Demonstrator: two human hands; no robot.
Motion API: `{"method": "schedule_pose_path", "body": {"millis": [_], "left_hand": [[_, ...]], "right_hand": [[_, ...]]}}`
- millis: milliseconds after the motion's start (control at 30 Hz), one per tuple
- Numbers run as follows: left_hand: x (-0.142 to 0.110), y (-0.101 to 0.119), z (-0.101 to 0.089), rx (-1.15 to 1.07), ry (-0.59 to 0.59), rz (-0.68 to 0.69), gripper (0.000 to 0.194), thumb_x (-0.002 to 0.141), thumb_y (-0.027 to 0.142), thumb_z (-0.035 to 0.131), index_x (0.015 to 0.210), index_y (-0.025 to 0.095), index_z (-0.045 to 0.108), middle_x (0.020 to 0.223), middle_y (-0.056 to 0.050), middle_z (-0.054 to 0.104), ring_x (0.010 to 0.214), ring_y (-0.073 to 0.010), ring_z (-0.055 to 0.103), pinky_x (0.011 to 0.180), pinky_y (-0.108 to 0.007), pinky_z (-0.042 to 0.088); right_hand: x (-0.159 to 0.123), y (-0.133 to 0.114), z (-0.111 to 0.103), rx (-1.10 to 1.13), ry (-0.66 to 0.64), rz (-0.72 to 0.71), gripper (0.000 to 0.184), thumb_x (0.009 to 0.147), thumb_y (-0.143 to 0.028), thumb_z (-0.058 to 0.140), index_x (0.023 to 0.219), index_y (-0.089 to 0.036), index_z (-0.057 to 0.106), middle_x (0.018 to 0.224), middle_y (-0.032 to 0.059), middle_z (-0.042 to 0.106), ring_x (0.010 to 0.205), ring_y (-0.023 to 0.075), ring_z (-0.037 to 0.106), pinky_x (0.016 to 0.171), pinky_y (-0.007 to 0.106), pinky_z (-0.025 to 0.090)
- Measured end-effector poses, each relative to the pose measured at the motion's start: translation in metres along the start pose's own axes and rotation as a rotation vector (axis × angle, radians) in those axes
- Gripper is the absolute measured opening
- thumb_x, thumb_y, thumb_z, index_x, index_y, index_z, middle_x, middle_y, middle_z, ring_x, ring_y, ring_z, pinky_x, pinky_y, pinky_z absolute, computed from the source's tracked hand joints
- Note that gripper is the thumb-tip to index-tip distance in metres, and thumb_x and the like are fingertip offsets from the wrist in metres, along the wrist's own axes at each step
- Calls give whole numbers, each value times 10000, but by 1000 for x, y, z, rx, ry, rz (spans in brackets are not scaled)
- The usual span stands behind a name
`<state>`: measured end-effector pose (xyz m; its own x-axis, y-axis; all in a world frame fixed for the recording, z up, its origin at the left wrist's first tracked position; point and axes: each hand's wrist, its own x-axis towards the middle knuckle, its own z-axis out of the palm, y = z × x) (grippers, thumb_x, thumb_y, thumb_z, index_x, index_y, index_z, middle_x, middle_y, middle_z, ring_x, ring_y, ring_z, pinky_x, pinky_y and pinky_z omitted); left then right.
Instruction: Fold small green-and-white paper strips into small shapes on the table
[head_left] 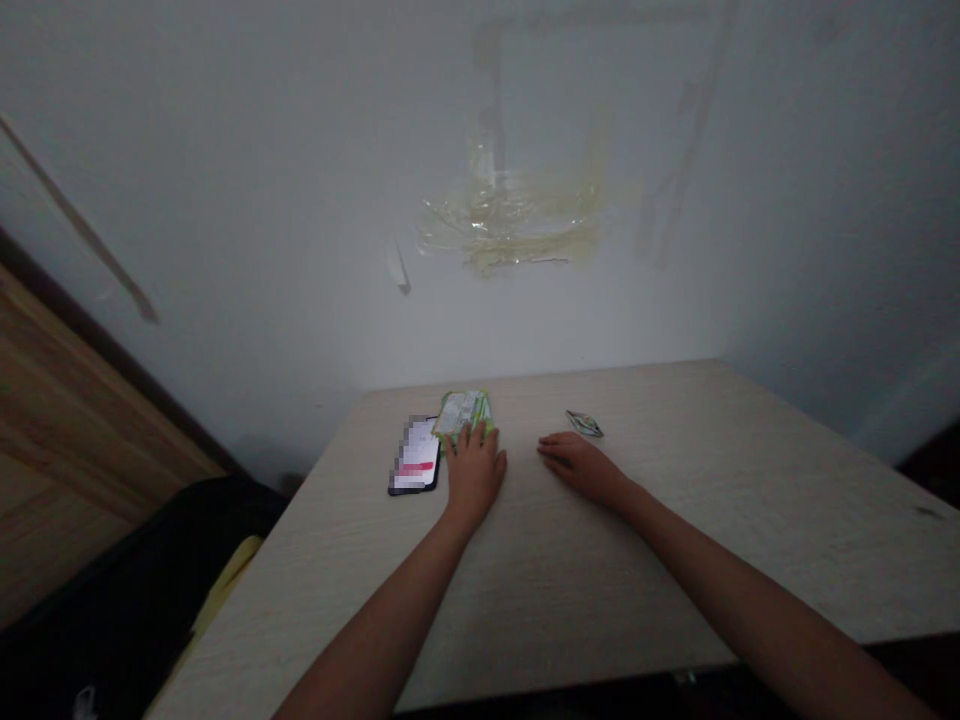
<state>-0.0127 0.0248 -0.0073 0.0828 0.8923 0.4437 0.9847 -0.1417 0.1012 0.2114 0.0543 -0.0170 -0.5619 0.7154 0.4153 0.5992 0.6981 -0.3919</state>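
Note:
My left hand (474, 472) lies with its fingers spread, the tips resting on the near edge of a green and white printed packet (463, 410). Just left of that packet is a smartphone (416, 458) with its screen lit, its top right corner close to the packet. To the right, my right hand (581, 466) rests on the table, fingers stretched out toward the left and nothing seen in them. A small printed piece (585, 424), possibly a folded wrapper, lies just beyond its knuckles; its exact kind is unclear.
The pale wooden table (720, 470) meets a grey wall (285, 180) at its far edge. Peeling clear tape (517, 225) sticks to the wall. At the left are wooden panelling (82, 400) and a dark bag or cloth (180, 540) with something yellow beside it.

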Motion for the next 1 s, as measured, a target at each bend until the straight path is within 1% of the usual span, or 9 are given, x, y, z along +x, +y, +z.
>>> {"method": "schedule_pose_path", "body": {"millis": [67, 167, 333, 467, 533, 600, 733, 867, 1000], "left_hand": [[0, -2, 1, 53, -1, -46, 465, 901, 390, 491, 1325, 206, 538, 1446, -127, 483, 1350, -356, 367, 1125, -606, 191], [0, -2, 2, 92, -8, -77, 500, 915, 427, 449, 1338, 173, 527, 1412, -156, 512, 1317, -359, 402, 1130, -601, 174], [-2, 1, -4, 83, -5, -67, 463, 927, 440, 416, 1268, 175, 584, 1321, -153, 587, 1240, -354, 469, 1119, -633, 134], [-2, 3, -10, 82, 26, -49, 412, 938, 424, 395, 1185, 196, 633, 1171, -129, 662, 1104, -321, 550, 1109, -625, 156], [0, 2, -11, 92, 44, -61, 409, 941, 424, 386, 1157, 196, 647, 1136, -127, 671, 1074, -314, 562, 1102, -615, 181], [3, 0, -10, 104, 65, -81, 411, 942, 418, 382, 1157, 190, 648, 1173, -132, 659, 1106, -319, 549, 1098, -606, 200], [7, -8, -2, 110, 61, -105, 444, 943, 416, 386, 1254, 180, 597, 1320, -136, 593, 1232, -345, 479, 1107, -631, 173], [7, -10, 2, 109, 32, -85, 406, 957, 391, 366, 1211, 204, 623, 1266, -106, 635, 1196, -329, 515, 1109, -636, 165], [6, -8, -2, 94, 16, -64, 349, 962, 352, 374, 1126, 229, 657, 1168, -98, 680, 1145, -303, 555, 1105, -626, 175]], "right_hand": [[0, 0, 0, 6, 0, 6, 319, 926, -282, 531, 1194, -185, 675, 1220, 122, 657, 1152, 236, 580, 1034, 419, 448], [0, 0, -1, 10, 3, 9, 319, 927, -289, 529, 1190, -185, 676, 1221, 121, 656, 1149, 234, 582, 1035, 417, 446], [0, 0, -1, 24, 1, 5, 318, 929, -293, 526, 1197, -203, 671, 1233, 120, 651, 1159, 235, 579, 1027, 431, 450], [0, 2, 0, 24, 4, 4, 315, 920, -283, 536, 1193, -206, 674, 1230, 118, 652, 1148, 236, 584, 1023, 429, 454], [-1, 3, 0, 22, 1, 0, 317, 920, -281, 536, 1195, -204, 673, 1229, 118, 651, 1148, 236, 583, 1024, 428, 454], [-1, 3, 0, 18, 0, -1, 318, 920, -282, 536, 1195, -203, 673, 1228, 118, 652, 1148, 238, 584, 1023, 429, 456], [-1, 3, 0, 12, -6, -1, 317, 921, -283, 532, 1192, -202, 675, 1225, 118, 654, 1149, 239, 586, 1021, 429, 459], [-1, 2, -1, 18, -9, -1, 320, 925, -286, 529, 1199, -197, 670, 1231, 119, 651, 1152, 237, 582, 1028, 430, 453], [0, 3, -1, 15, -8, -9, 317, 930, -290, 521, 1196, -205, 671, 1224, 116, 654, 1145, 234, 585, 1024, 430, 455]]}}
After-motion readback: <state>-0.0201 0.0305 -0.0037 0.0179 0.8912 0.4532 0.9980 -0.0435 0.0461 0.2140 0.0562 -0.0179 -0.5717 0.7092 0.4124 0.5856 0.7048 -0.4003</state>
